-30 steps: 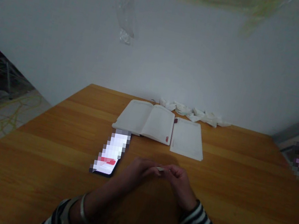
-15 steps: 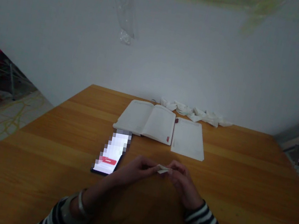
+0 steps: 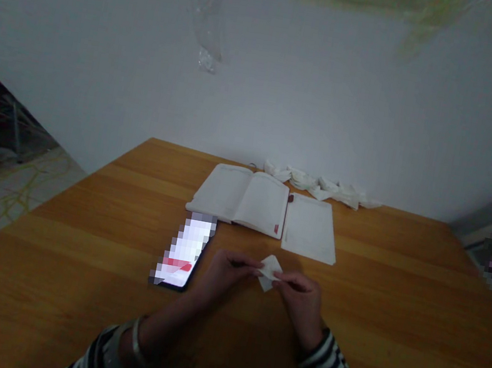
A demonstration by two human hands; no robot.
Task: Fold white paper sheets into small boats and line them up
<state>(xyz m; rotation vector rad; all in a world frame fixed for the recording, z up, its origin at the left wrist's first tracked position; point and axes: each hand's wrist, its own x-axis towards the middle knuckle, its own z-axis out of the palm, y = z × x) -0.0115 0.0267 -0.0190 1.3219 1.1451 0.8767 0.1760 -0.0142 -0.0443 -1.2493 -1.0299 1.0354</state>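
Note:
Between my left hand (image 3: 224, 278) and my right hand (image 3: 299, 301) a small folded piece of white paper (image 3: 269, 272) is pinched at its two sides, above the wooden table (image 3: 72, 248). Its lower point hangs down between my fingers. To the left of my left hand lies a smartphone (image 3: 184, 252) with a lit screen, blurred out. Ahead of my hands an open white notebook (image 3: 238, 198) lies on the table, and a white sheet or booklet (image 3: 311, 228) sits beside it.
A row of folded white paper pieces (image 3: 321, 186) lines the far table edge against a white wall (image 3: 263, 85). A clear plastic film (image 3: 207, 12) hangs on the wall. Cluttered floor shows beyond the left table edge; a striped fabric shows at right.
The white paper has opened out from a narrow fold into a wider diamond shape between my fingers. My hands have moved slightly apart.

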